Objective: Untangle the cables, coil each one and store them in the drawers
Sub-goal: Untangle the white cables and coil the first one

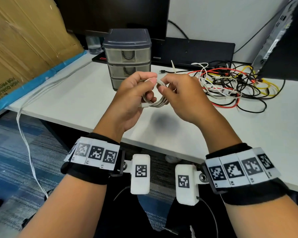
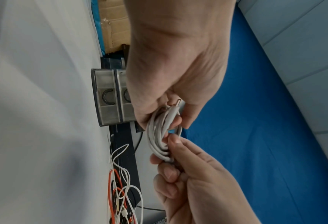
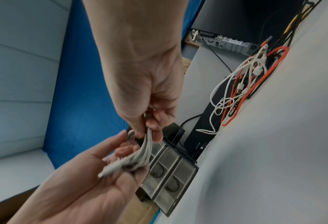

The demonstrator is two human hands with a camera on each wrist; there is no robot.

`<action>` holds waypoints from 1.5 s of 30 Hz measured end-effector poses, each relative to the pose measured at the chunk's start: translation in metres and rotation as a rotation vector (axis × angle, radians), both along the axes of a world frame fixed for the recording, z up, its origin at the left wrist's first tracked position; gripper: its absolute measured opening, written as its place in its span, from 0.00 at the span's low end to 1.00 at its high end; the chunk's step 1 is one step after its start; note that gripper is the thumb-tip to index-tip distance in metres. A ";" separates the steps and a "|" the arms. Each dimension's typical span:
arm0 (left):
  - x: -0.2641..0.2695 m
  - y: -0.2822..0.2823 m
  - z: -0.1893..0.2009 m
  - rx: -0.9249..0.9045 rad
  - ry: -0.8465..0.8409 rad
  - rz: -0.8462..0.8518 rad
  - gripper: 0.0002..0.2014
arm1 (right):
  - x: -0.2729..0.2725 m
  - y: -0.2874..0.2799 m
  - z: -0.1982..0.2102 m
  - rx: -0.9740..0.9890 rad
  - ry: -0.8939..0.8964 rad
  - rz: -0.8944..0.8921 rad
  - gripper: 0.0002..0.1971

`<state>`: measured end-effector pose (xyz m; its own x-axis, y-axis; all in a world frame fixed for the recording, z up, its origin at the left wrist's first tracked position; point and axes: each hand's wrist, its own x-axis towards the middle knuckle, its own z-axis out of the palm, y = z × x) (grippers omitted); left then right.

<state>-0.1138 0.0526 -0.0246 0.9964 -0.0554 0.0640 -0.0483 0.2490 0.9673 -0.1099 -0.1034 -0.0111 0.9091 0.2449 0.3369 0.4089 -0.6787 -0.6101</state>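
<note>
I held a white cable (image 1: 155, 102), wound into a small coil of several loops, in the air above the near part of the white desk (image 1: 76, 103), between both hands. My left hand (image 1: 132, 100) had its fingers curled round the left side of the coil, thumb pressed on top, and one plug end poked out beneath that hand. My right hand (image 1: 180, 98) pinched the coil's right side, thumb and forefinger closed on the strands, the other fingers curled in behind. From the left wrist, the loops (image 2: 159, 136) ran from one grip to the other; from the right wrist, the white plug (image 3: 111, 169) lay across my left palm.

Farther off and to the right, the tangle of cables (image 1: 230, 85) sprawled on the desk, red, white, black and yellow strands knotted together. Straight beyond my hands stood the small drawer unit (image 1: 127, 55), grey-topped with three translucent drawers, all pushed in. Behind it were a dark monitor (image 1: 114, 12) and, at far left, a leaning cardboard sheet (image 1: 24, 40).
</note>
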 end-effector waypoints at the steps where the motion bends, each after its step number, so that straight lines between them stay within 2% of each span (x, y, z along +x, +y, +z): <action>1: 0.001 0.000 0.000 0.005 -0.004 0.003 0.06 | 0.000 -0.003 0.000 0.039 0.033 0.035 0.04; 2: 0.002 0.001 -0.001 0.008 -0.006 0.013 0.06 | 0.000 -0.007 0.001 0.098 0.081 0.085 0.03; 4: 0.004 0.002 0.000 -0.004 -0.003 0.055 0.06 | 0.000 -0.016 0.000 0.235 0.167 0.171 0.11; 6: 0.006 0.003 0.002 -0.047 0.014 0.109 0.06 | 0.001 -0.023 -0.002 0.285 0.204 0.198 0.12; 9: 0.012 0.004 0.005 -0.180 0.056 0.171 0.04 | 0.001 -0.028 -0.004 0.182 0.220 0.202 0.06; 13: 0.017 0.008 0.009 -0.240 0.082 0.203 0.04 | 0.001 -0.033 -0.003 0.077 0.231 0.202 0.07; 16: 0.016 0.005 0.010 -0.111 0.054 0.222 0.04 | 0.000 -0.035 0.006 0.114 0.181 0.206 0.05; 19: 0.012 -0.004 0.013 0.055 -0.005 0.245 0.05 | -0.003 -0.029 0.017 0.241 0.114 0.250 0.01; 23: 0.008 -0.014 0.017 0.300 -0.047 0.230 0.09 | -0.001 -0.020 0.022 0.327 0.115 0.295 0.04; 25: 0.006 -0.017 0.017 0.346 -0.060 0.193 0.09 | -0.001 -0.017 0.020 0.330 0.116 0.301 0.06; 28: 0.003 -0.020 0.016 0.304 -0.058 0.158 0.09 | -0.001 -0.013 0.014 0.339 0.033 0.249 0.12; 30: 0.002 -0.020 0.016 0.247 -0.050 0.150 0.11 | -0.001 -0.012 0.009 0.340 -0.087 0.166 0.16; 33: 0.002 -0.022 0.017 0.199 -0.045 0.122 0.11 | -0.002 -0.011 0.005 0.274 -0.252 0.090 0.16; 41: 0.004 -0.019 0.016 0.004 0.006 0.073 0.10 | 0.018 -0.013 0.000 0.380 -0.074 0.210 0.21; 45: 0.005 -0.012 0.014 0.043 0.004 0.036 0.07 | 0.023 -0.015 0.005 0.374 -0.008 0.251 0.22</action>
<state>-0.1084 0.0402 -0.0104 0.9981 -0.0217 0.0581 -0.0525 0.2049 0.9774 -0.0865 -0.1183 -0.0058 0.8339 0.3175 0.4514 0.5387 -0.2907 -0.7907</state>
